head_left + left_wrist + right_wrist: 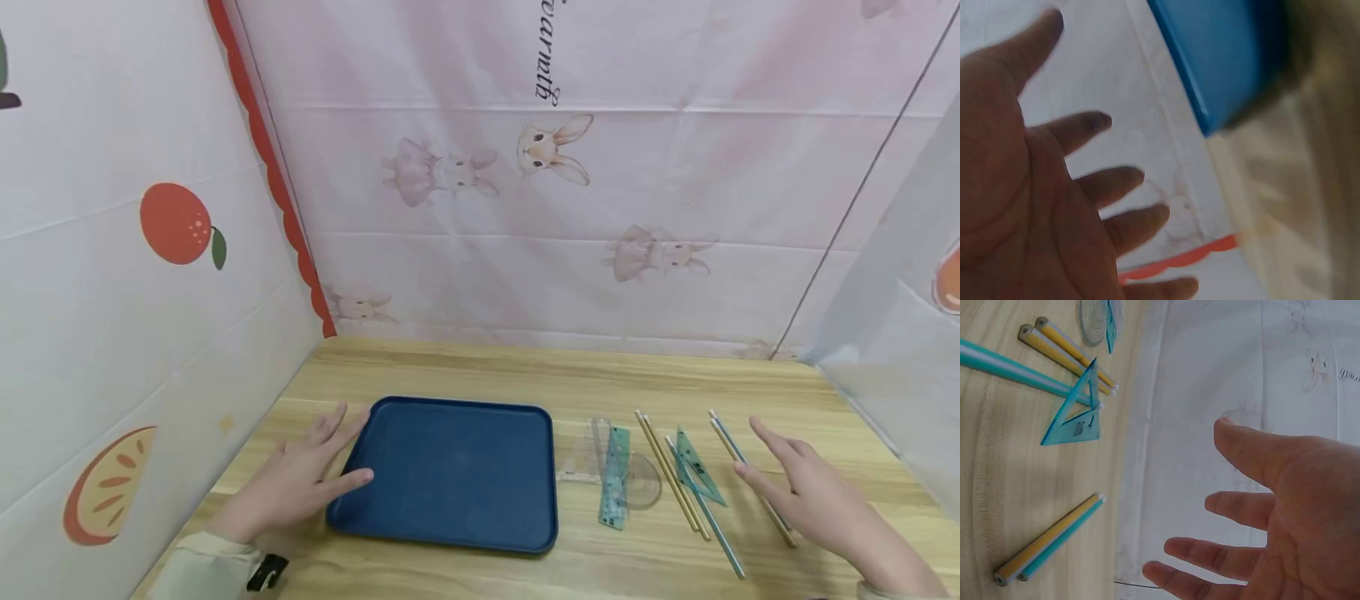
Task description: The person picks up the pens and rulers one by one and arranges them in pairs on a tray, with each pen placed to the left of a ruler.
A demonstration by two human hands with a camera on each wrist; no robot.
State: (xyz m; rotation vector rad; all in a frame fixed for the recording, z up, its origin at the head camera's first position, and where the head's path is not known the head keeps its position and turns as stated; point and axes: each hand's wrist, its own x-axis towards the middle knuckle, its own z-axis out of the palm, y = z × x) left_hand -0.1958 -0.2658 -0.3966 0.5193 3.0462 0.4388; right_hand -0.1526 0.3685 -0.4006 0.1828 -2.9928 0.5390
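Observation:
My left hand [300, 479] is at the left edge of a dark blue tray [450, 475], fingers spread, holding nothing; contact with the rim cannot be told. In the left wrist view its palm [1029, 206] faces the camera, away from the tray corner [1222, 69]. On the right, my other hand [813, 500] hovers with fingers extended, beside a gold pencil and a blue one [1054, 540] lying together. Left of these lie a teal set square [1066, 432] over a blue pencil [716, 527], and two gold pencils [667, 471].
Between tray and pencils lie a teal ruler [617, 467], a clear protractor [647, 483] and a clear triangular piece [597, 442], partly overlapping. The wooden table [600, 375] is enclosed by printed cloth walls [480, 275] at back and sides.

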